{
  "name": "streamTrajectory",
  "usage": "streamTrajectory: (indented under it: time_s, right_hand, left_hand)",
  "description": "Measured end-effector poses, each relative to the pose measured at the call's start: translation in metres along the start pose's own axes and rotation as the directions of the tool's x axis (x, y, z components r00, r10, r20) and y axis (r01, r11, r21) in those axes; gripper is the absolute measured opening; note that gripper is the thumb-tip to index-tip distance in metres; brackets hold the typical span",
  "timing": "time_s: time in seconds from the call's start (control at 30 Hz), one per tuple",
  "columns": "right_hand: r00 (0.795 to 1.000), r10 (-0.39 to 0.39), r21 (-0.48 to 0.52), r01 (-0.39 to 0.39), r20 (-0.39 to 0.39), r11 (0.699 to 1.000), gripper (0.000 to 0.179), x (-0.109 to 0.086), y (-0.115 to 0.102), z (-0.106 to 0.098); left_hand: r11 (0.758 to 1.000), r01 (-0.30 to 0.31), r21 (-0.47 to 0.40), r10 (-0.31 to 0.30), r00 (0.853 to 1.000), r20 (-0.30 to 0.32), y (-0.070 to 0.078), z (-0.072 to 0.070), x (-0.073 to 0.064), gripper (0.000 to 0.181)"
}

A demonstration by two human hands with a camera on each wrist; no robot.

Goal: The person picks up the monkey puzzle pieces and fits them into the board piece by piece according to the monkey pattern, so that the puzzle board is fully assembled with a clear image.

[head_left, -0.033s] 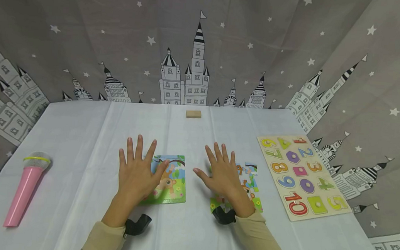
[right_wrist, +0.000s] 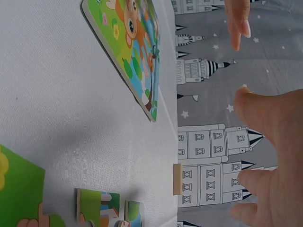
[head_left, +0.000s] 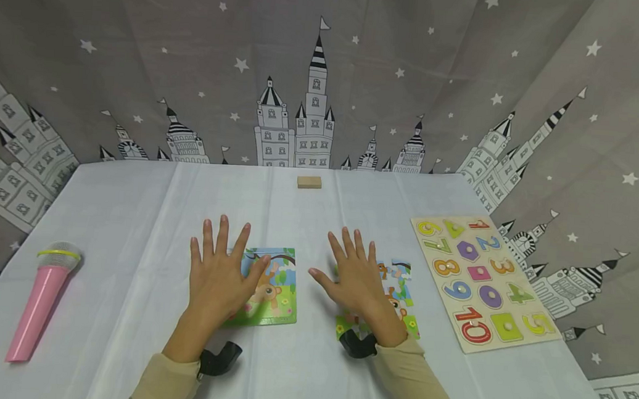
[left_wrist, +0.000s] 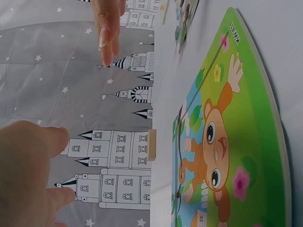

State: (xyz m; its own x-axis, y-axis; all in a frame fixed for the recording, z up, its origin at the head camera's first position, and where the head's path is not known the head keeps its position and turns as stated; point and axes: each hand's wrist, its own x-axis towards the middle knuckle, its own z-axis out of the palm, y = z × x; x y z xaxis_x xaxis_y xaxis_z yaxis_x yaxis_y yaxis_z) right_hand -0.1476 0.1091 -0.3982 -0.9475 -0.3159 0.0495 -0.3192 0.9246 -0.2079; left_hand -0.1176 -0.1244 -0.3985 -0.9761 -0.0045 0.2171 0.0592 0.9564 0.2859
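My left hand, fingers spread and palm down, is held over a flat monkey picture puzzle, covering its left part. The left wrist view shows that puzzle lying on the cloth, its green border and monkey face plain, with the hand raised above it. Loose puzzle pieces lie partly hidden under my right hand, which is also spread and holds nothing. In the right wrist view several of these pieces show below the raised hand.
A wooden number-and-shape board lies at the right. On the far left is a pink toy microphone. A small wooden block sits at the back edge of the white-covered table, before a grey castle-print curtain.
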Motion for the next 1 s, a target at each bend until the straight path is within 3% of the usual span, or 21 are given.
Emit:
streamTrajectory:
  time_s: [0.33, 0.5, 0.6, 0.8, 0.93, 1.0]
  right_hand:
    - [1.000, -0.002, 0.006, 0.002, -0.002, 1.000, 0.078, 0.000, 0.004, -0.001]
    - [1.000, -0.005, 0.045, 0.005, 0.001, 0.999, 0.073, 0.001, 0.008, -0.001]
    - [1.000, -0.001, 0.129, 0.002, -0.012, 0.992, 0.065, 0.002, 0.015, 0.001]
    - [0.998, 0.042, 0.320, -0.023, -0.052, 0.947, 0.049, 0.007, 0.035, 0.010]
    - [0.996, 0.069, 0.426, -0.041, -0.052, 0.904, 0.041, 0.012, 0.047, 0.018]
    - [0.995, 0.092, 0.465, -0.060, -0.046, 0.883, 0.039, 0.015, 0.053, 0.022]
  left_hand:
    - [1.000, -0.007, -0.029, 0.007, 1.000, -0.003, 0.001, 0.002, -0.001, 0.073]
    - [0.993, -0.030, -0.113, 0.029, 1.000, -0.005, -0.005, 0.005, -0.006, 0.067]
    - [0.981, -0.028, -0.193, 0.025, 1.000, -0.014, -0.014, 0.008, -0.011, 0.063]
    - [0.928, 0.083, -0.363, -0.070, 0.996, 0.048, -0.041, 0.015, -0.026, 0.068]
    - [0.912, 0.174, -0.372, -0.135, 0.983, 0.128, -0.060, 0.019, -0.035, 0.087]
    - [0.908, 0.190, -0.372, -0.140, 0.977, 0.159, -0.066, 0.021, -0.038, 0.095]
